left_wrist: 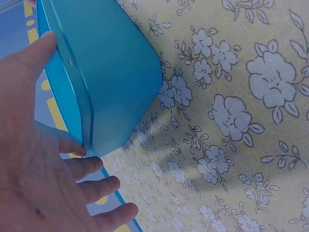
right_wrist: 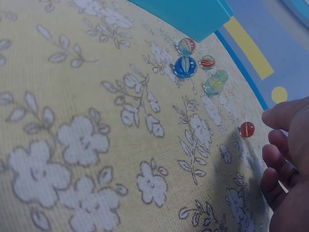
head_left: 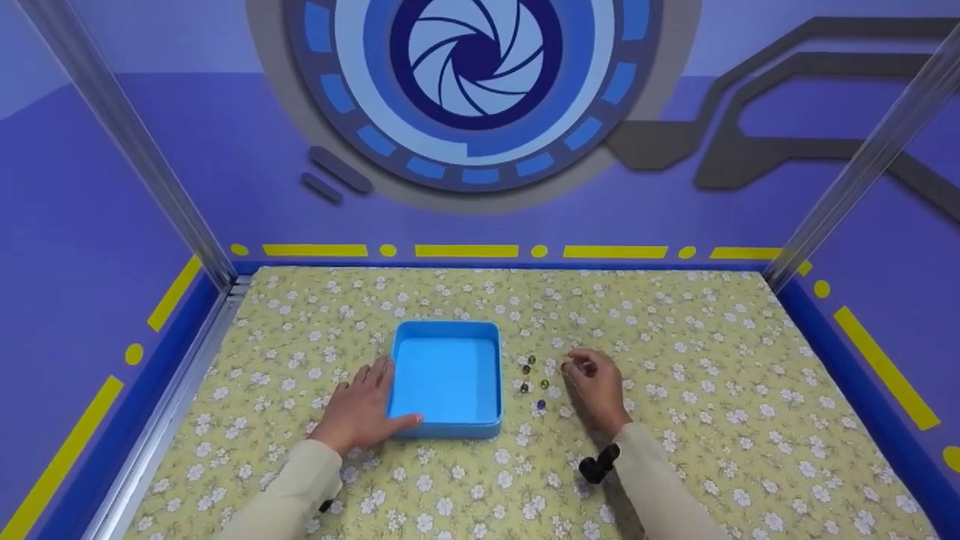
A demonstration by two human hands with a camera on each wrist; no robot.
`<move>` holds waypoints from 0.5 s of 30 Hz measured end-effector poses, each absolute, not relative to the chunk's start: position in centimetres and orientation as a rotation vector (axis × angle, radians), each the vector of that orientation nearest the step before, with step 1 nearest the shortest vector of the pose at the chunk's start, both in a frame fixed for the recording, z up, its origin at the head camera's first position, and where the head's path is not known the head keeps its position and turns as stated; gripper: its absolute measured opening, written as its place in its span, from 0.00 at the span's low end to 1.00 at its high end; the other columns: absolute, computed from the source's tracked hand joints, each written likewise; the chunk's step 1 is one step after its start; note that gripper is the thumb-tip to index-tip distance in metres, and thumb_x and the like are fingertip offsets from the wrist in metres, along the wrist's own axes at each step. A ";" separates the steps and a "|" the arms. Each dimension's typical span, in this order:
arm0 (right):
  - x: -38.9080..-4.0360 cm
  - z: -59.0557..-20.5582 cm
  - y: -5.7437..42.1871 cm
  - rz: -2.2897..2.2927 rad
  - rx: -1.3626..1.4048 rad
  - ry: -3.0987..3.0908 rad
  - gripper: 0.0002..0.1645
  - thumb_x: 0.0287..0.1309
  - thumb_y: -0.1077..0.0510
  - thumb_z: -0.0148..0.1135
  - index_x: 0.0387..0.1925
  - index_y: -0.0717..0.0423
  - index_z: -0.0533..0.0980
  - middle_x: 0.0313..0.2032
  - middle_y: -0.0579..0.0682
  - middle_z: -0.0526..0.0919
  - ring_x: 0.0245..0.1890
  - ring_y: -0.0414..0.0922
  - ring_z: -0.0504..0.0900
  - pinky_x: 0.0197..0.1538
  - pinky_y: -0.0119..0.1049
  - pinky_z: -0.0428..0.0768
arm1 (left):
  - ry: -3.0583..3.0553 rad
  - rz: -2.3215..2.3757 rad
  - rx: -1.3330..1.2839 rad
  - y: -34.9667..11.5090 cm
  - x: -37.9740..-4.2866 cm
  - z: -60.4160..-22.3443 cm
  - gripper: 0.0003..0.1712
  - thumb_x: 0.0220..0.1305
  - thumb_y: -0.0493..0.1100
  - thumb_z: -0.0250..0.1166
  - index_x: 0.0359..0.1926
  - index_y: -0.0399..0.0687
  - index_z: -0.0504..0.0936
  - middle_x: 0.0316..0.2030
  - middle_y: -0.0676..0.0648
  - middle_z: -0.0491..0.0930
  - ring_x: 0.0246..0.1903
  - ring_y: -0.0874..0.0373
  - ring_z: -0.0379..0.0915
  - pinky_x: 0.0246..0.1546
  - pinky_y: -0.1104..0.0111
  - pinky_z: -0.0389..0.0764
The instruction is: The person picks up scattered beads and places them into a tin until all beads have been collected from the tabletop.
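A square light-blue box (head_left: 446, 379) stands open-topped on the cloth. My left hand (head_left: 360, 409) rests at its left side with straight, spread fingers, the thumb (left_wrist: 44, 48) at the near rim. Between the box and my right hand (head_left: 596, 386) lies a loose group of small glass marbles, among them a blue marble (right_wrist: 185, 66), a yellow-green marble (right_wrist: 214, 85) and a red-striped marble (right_wrist: 207, 62). Apart from these, a red marble (right_wrist: 247, 129) with a pale streak sits right by my right fingertips. Those fingers are loosely bent, and a narrow gap separates them from it.
A yellow floral cloth (head_left: 697, 375) covers the table. Purple-blue printed panels (head_left: 187, 172) stand at the back and both sides, with metal posts (head_left: 877, 157) at the corners. A small black device (head_left: 598, 465) sits at the right wrist.
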State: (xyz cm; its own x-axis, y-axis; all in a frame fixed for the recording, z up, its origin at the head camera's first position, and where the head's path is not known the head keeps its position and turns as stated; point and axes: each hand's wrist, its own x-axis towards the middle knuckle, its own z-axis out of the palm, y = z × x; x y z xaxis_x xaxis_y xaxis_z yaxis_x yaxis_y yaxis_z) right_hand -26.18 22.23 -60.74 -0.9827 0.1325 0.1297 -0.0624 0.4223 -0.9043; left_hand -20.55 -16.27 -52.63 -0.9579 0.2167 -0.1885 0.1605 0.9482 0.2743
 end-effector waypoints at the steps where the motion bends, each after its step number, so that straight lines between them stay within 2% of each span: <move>1: -26.3 -60.8 22.3 1.599 -0.061 -2.490 0.12 0.61 0.59 0.65 0.46 0.56 0.82 0.40 0.53 0.81 0.36 0.43 0.78 0.38 0.31 0.77 | 2.885 0.386 0.283 -16.3 -20.6 -52.6 0.63 0.54 0.76 0.59 0.76 0.40 0.48 0.75 0.38 0.49 0.73 0.36 0.49 0.65 0.35 0.56; 9: -26.5 -61.0 22.5 1.612 -0.086 -2.513 0.13 0.61 0.60 0.63 0.48 0.55 0.81 0.41 0.52 0.80 0.37 0.44 0.77 0.41 0.37 0.77 | 2.865 0.418 0.264 -16.2 -20.9 -52.7 0.63 0.53 0.76 0.59 0.76 0.42 0.48 0.76 0.39 0.49 0.73 0.37 0.48 0.65 0.35 0.56; 15: -26.6 -61.2 22.3 1.572 -0.114 -2.559 0.12 0.61 0.60 0.63 0.47 0.54 0.81 0.42 0.51 0.81 0.38 0.44 0.77 0.42 0.37 0.77 | 2.848 0.429 0.262 -16.3 -21.0 -52.8 0.63 0.53 0.77 0.59 0.76 0.42 0.48 0.75 0.39 0.49 0.73 0.36 0.49 0.64 0.34 0.57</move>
